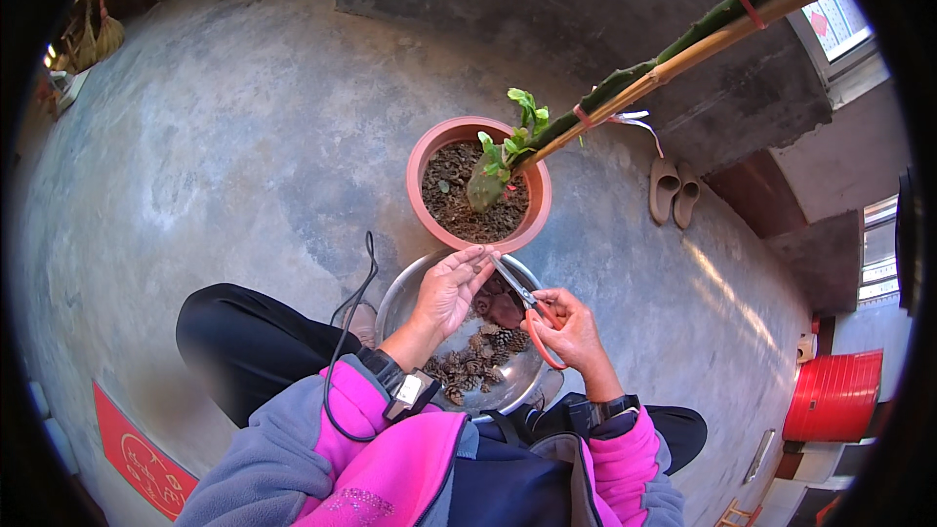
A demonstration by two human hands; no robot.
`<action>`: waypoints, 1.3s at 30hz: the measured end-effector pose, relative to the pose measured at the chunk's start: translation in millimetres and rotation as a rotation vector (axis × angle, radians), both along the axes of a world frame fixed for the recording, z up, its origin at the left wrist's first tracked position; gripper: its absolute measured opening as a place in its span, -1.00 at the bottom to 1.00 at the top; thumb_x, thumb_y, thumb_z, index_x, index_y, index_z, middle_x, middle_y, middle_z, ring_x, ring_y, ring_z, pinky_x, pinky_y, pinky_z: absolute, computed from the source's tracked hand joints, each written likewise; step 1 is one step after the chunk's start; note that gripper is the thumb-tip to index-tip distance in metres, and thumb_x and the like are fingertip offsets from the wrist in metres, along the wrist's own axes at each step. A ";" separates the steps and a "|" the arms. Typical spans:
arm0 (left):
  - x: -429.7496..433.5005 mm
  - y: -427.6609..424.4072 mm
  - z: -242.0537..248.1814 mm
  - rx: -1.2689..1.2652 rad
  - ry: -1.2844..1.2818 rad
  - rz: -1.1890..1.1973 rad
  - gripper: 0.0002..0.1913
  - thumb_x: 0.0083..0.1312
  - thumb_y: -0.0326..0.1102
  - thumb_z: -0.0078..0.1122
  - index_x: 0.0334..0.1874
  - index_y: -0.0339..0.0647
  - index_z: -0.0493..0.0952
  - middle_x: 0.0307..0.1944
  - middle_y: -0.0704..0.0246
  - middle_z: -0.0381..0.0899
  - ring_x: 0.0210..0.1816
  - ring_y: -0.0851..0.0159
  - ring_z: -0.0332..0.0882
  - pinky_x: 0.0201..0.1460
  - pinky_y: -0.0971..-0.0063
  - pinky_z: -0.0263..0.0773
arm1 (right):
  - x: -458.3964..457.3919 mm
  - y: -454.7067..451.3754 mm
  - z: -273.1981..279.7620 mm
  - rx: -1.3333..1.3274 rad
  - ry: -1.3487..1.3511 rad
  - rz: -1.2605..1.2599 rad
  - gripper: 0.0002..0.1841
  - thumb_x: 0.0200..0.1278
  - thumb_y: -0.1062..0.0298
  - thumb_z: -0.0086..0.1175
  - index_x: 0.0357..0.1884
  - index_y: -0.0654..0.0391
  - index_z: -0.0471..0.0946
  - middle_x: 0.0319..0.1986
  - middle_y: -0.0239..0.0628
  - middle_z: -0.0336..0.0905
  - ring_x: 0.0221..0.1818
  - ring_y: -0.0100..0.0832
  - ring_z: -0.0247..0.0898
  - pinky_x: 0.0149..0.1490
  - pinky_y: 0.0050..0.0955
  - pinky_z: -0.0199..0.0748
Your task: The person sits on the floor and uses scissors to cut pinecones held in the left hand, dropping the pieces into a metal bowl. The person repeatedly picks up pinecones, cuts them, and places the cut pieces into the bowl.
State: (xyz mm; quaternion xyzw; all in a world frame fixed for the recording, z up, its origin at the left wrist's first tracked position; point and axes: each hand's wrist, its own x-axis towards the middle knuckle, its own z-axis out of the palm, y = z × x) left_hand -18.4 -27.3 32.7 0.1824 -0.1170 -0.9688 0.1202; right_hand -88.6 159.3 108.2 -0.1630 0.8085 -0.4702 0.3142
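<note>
My right hand (573, 331) grips a pair of scissors (545, 329) with orange handles. Their narrow metal blades point up and left, to the fingertips of my left hand (445, 294). Those fingertips are drawn close together near the pot's front rim; whether something small is pinched there is too fine to make out. Below both hands, a metal basin (399, 300) holds several pine cones (468, 366) and some reddish-brown pieces (501, 307), partly covered by the hands. Just beyond it stands a terracotta-coloured pot (417, 183) with soil and a cactus (483, 187) bearing light green shoots (523, 106).
A bamboo stake (651, 77), tied along the tall cactus stem, leans up to the right. Brown clogs (664, 190) rest by the wall. A black cable (351, 307) loops beside my left wrist. A red drum-like container (833, 395) stands far right, brooms (108, 33) far left.
</note>
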 end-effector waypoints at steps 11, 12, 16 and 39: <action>1.2 1.6 -8.4 -0.078 -0.127 0.052 -0.79 0.34 -0.54 0.04 0.00 -0.40 0.44 -0.04 0.16 0.57 0.07 0.23 0.55 0.17 0.44 0.49 | 4.0 -1.2 2.8 -0.077 -0.070 -0.035 -0.67 0.10 0.49 0.27 -0.07 0.28 0.51 -0.27 -0.22 0.64 -0.21 -0.53 0.55 -0.10 -0.55 0.51; 1.2 1.7 -8.8 -0.081 -0.136 0.047 -0.80 0.34 -0.53 0.04 -0.01 -0.40 0.46 -0.05 0.18 0.58 0.06 0.25 0.55 0.17 0.46 0.50 | 4.6 -0.9 3.4 -0.096 -0.101 -0.038 -0.67 0.10 0.50 0.27 -0.06 0.28 0.50 -0.27 -0.22 0.64 -0.20 -0.52 0.56 -0.09 -0.55 0.52; 2.0 1.4 -9.4 -0.083 -0.145 0.040 -0.83 0.35 -0.50 0.06 -0.07 -0.40 0.50 -0.07 0.22 0.60 0.02 0.30 0.57 0.14 0.53 0.50 | 4.1 -1.0 6.1 -0.085 -0.159 -0.035 -0.66 0.11 0.54 0.25 -0.04 0.29 0.48 -0.26 -0.22 0.64 -0.17 -0.50 0.56 -0.07 -0.52 0.53; 5.4 -3.6 -3.0 -0.171 -0.123 -0.086 -0.79 0.32 -0.42 0.12 -0.07 -0.38 0.56 -0.09 0.24 0.63 0.00 0.33 0.56 0.15 0.50 0.45 | -9.1 11.0 8.6 -0.072 -0.230 0.028 -0.59 0.06 0.58 0.31 -0.01 0.29 0.49 -0.23 -0.32 0.60 -0.19 -0.60 0.49 -0.09 -0.60 0.48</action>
